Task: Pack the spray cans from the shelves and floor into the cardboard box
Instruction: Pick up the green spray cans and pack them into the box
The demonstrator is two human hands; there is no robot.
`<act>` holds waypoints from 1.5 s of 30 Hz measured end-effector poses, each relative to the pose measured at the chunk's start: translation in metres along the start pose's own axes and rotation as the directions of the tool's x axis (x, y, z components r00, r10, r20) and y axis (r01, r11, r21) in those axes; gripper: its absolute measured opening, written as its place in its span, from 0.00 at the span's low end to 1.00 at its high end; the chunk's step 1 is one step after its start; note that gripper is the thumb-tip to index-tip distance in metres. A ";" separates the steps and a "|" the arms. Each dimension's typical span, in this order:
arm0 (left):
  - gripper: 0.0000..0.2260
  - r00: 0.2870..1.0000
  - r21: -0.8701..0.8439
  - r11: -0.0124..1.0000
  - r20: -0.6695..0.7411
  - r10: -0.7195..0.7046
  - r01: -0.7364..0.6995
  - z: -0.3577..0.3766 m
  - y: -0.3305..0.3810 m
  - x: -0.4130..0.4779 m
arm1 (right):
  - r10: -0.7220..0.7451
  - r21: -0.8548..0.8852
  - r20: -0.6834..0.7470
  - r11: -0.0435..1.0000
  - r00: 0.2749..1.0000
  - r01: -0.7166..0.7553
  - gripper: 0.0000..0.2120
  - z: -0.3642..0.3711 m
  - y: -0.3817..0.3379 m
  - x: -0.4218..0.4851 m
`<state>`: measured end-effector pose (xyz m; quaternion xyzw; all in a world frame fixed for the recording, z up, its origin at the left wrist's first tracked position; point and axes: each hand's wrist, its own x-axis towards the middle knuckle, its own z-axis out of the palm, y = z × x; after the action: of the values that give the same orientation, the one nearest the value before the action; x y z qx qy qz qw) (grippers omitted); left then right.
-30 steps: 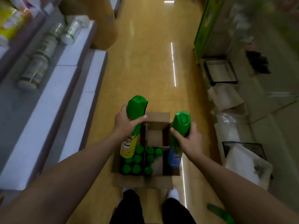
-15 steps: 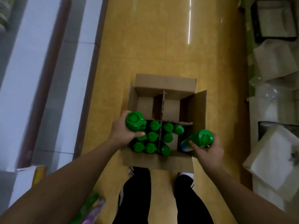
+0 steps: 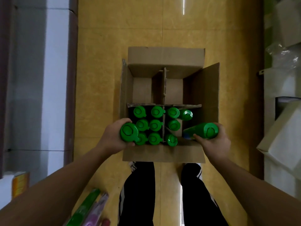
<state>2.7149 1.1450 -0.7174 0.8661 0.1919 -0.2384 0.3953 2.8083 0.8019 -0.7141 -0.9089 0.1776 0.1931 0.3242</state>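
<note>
1. While each hand holds one can at the cardboard box [image 3: 162,154], no label or brand is readable. The print is too blurred; only green caps and a blue strip on the right can show.
2. Left hand [image 3: 112,139] grip: wrapped round the left can [image 3: 129,132], which is upright with its cap facing the camera, over the box's near-left corner.
3. Right hand [image 3: 215,144] grip: curled round the right can [image 3: 202,132], which is tilted with its base in the near-right compartment, right of centre frame.
4. Ten packed cans [image 3: 155,125] stand in the near half, in front of the divider [image 3: 164,85].
5. Versus 1 s ago: both cans were upright and higher, with yellow and blue labels showing. Both are now down at the rim and the right one is tipped. Versus 0.5 s ago there is barely any shift.
6. Lower left of frame: floor cans [image 3: 86,207], green and purple, blurred.
</note>
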 end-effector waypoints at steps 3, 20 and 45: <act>0.40 1.000 0.020 1.000 0.025 -0.007 0.006 0.011 -0.013 0.012 | 0.013 -0.024 0.014 1.000 1.000 -0.012 0.34 0.016 0.009 0.008; 0.46 0.950 0.200 0.980 0.304 -0.067 0.005 0.055 -0.074 0.056 | 0.034 0.074 0.081 0.996 0.996 -0.040 0.31 0.095 0.065 0.052; 0.40 0.896 0.470 0.881 0.415 -0.161 -0.059 0.074 -0.065 0.080 | 0.074 0.118 0.103 0.989 0.992 -0.086 0.33 0.121 0.071 0.074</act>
<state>2.7271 1.1387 -0.8437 0.8531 0.0568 -0.4786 0.1996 2.8115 0.8159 -0.8719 -0.8689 0.2094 0.2392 0.3795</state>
